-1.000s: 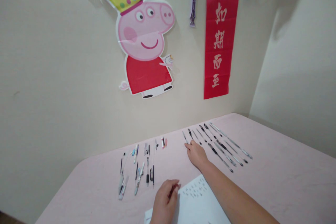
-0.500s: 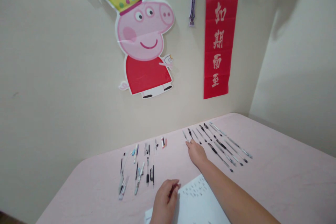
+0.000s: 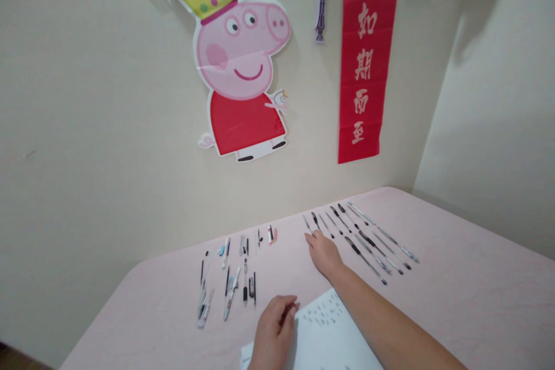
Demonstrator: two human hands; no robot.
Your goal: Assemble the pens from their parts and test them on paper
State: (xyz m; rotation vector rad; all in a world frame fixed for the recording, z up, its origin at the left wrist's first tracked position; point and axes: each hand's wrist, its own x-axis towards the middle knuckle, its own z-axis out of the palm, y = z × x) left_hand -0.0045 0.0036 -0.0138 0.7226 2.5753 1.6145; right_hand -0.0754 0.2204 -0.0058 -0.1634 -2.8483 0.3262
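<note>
Fingers (image 3: 313,241) of right hand (image 3: 324,255) rest just beside pen row (image 3: 365,258).

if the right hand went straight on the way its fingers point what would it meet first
Most likely the thin pen lying just ahead of the right hand, leftmost in its row, though the gap between them is hard to judge.

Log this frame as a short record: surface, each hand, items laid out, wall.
surface: pink table
right hand: palm down, fingertips by the leftmost of a row of slim black and clear pens
left hand: curled at the edge of a white written sheet of paper; contents unclear
other items: short pen parts in loose columns, left of the row
wall: cartoon pig cutout with crown; red banner with pale characters
</note>
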